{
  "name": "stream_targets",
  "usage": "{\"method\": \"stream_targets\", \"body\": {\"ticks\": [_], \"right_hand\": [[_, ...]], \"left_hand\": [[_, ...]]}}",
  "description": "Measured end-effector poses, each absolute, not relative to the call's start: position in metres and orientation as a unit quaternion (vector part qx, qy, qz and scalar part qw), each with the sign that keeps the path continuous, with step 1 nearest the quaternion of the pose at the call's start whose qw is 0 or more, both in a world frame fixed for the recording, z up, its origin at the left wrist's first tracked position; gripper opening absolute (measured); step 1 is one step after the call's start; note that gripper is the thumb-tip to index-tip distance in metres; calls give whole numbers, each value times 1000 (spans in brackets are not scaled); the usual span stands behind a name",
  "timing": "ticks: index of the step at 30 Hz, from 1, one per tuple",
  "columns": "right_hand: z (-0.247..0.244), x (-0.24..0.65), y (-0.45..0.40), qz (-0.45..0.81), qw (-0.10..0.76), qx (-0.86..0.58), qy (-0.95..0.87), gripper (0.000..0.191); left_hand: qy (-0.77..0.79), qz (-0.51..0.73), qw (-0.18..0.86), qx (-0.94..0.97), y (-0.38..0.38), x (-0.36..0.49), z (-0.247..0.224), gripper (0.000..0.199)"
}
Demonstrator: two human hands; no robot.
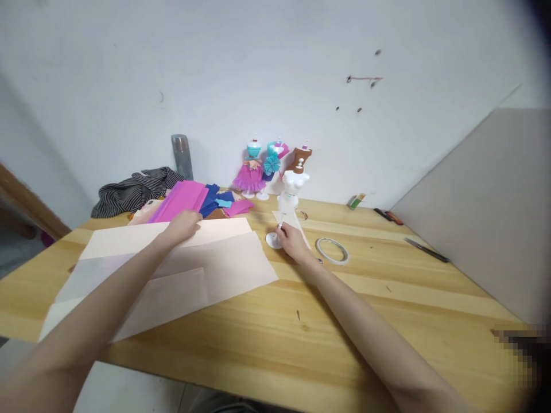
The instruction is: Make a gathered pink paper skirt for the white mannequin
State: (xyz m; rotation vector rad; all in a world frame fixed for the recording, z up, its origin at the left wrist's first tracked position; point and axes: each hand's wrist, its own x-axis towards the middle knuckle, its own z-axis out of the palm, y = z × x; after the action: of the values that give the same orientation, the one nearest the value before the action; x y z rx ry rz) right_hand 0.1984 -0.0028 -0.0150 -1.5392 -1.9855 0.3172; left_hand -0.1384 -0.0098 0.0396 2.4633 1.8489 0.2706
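A large pale pink paper sheet [232, 252] lies creased over the left of the table. My left hand [185, 226] is closed at its far edge, fingers curled and partly hidden. My right hand [293, 240] grips the thin stem of a small white dress form [294, 182], just above its round base [274, 240]. The form stands bare and upright. Behind it, a form with a brown top [300, 159] stands partly covered. A narrow pale strip [301, 226] lies beside my right hand.
Two dressed forms, one with a pink skirt [249, 176], stand by the wall. Pink paper [183, 201], blue scraps [210, 199], striped cloth [133, 192] and a flask [182, 158] are at back left. A tape roll [332, 251] and a knife [426, 250] lie rightward.
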Motion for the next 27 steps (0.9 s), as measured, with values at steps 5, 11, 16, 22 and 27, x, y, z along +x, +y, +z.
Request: {"method": "stream_targets", "body": {"ticks": [5, 11, 16, 22, 27], "right_hand": [[-16, 196, -1, 121, 305, -586, -741, 32], [-12, 198, -4, 123, 284, -590, -746, 24], [-1, 215, -24, 103, 244, -595, -759, 24], [0, 239, -62, -9, 109, -585, -803, 21], [-10, 244, -73, -73, 23, -593, -802, 24]], "left_hand": [[625, 49, 2, 779, 7, -128, 35, 30], [628, 62, -7, 776, 2, -129, 54, 24], [634, 87, -14, 768, -7, -138, 75, 25], [639, 104, -8, 762, -2, -145, 77, 20], [650, 119, -14, 751, 10, -143, 72, 19]]}}
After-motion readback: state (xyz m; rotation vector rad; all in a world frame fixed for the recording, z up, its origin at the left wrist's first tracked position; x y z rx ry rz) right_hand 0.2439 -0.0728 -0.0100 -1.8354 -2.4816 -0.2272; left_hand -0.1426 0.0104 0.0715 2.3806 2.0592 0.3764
